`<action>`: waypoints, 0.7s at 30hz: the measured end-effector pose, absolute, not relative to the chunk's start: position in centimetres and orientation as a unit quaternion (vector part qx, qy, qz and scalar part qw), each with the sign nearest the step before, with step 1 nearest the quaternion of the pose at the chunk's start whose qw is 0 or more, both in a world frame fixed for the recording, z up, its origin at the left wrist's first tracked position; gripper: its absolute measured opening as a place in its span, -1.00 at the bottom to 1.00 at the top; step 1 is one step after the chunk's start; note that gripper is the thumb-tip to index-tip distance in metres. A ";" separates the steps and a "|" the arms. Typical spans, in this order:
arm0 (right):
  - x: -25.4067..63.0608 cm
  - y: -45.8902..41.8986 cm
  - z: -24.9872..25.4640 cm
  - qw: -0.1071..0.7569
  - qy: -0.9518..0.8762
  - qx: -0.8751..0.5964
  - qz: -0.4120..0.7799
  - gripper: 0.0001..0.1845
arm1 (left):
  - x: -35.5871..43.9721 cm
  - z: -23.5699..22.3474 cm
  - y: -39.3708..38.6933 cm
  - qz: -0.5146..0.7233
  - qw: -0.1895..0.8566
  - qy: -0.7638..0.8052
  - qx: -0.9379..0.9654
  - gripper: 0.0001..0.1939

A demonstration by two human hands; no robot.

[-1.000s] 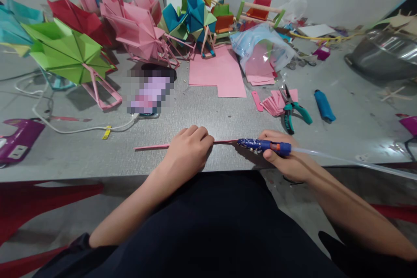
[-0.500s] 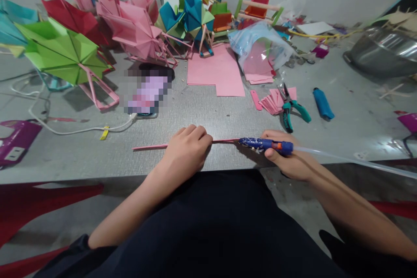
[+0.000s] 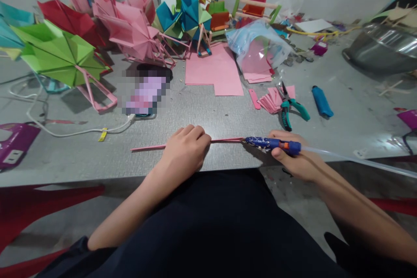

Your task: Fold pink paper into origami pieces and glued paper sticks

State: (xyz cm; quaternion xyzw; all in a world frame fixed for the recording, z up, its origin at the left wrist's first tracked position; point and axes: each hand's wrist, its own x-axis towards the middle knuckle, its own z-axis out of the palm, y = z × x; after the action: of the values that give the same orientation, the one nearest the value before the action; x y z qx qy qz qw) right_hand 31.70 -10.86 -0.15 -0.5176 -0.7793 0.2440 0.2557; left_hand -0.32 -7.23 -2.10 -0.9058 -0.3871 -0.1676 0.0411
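Note:
My left hand is closed over the middle of a thin pink paper strip, pressing it near the table's front edge. The strip sticks out on both sides of the fist. My right hand grips a dark blue glue gun, its nozzle pointing left at the right end of the strip. Whether the tip touches the paper is hard to tell. A long clear glue stick runs out of the gun's back to the right. The fingertips of my left hand are hidden beneath it.
Pliers with teal handles lie beside folded pink paper pieces. Farther right is a blue tube-shaped object. Pink sheets, a phone with a white cable and folded paper models stand behind. A metal bowl sits far right.
The glue gun and my right hand have shifted a little to the right along the strip. My left hand stays in place on the strip. The view has moved slightly.

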 end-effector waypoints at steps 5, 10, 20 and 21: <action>32.2 -11.1 -0.1 0.240 -0.778 -0.524 0.249 -0.26 | -0.3 -2.2 -7.1 -0.170 0.041 -0.387 -0.906 -0.79; 32.8 -11.2 -0.3 0.237 -0.778 -0.522 0.256 -0.27 | -0.3 -2.1 -7.1 -0.166 0.039 -0.386 -0.907 -0.80; 36.6 -12.8 0.7 0.293 -0.686 -0.609 0.271 -0.22 | -0.2 -2.1 -7.1 -0.161 0.037 -0.387 -0.907 -0.78; 37.7 -12.8 0.6 0.304 -0.655 -0.645 0.250 -0.16 | -0.2 -2.0 -7.2 -0.165 0.033 -0.388 -0.906 -0.77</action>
State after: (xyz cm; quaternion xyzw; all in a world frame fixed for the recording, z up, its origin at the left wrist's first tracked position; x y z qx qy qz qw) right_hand 37.70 -12.82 0.56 -0.6450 -0.6552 0.2498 0.3036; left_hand -0.22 -7.17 -2.03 -0.9061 -0.3884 -0.1647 0.0333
